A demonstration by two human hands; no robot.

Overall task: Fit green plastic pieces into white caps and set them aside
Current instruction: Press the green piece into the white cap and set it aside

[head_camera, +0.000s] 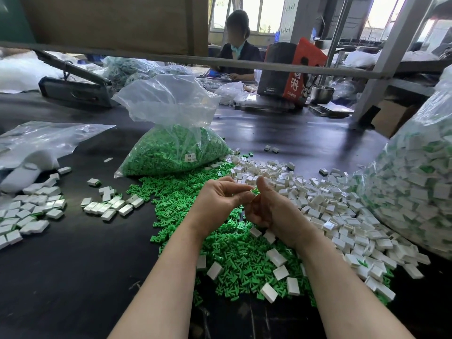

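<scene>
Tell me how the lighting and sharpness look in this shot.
Head view: daylight from the back windows blows out white; soft glare streaks the dark table; wide-angle lens bends the edges; the hands and green pieces are sharp; the far person's face is blurred.

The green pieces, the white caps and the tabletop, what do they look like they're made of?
Green pieces: likely moulded plastic, matte, uniform colour.
White caps: probably plastic, glossy, with bright highlights.
Tabletop: dark, smooth sheet, faint sheen; material unclear, perhaps rubber or laminate.
</scene>
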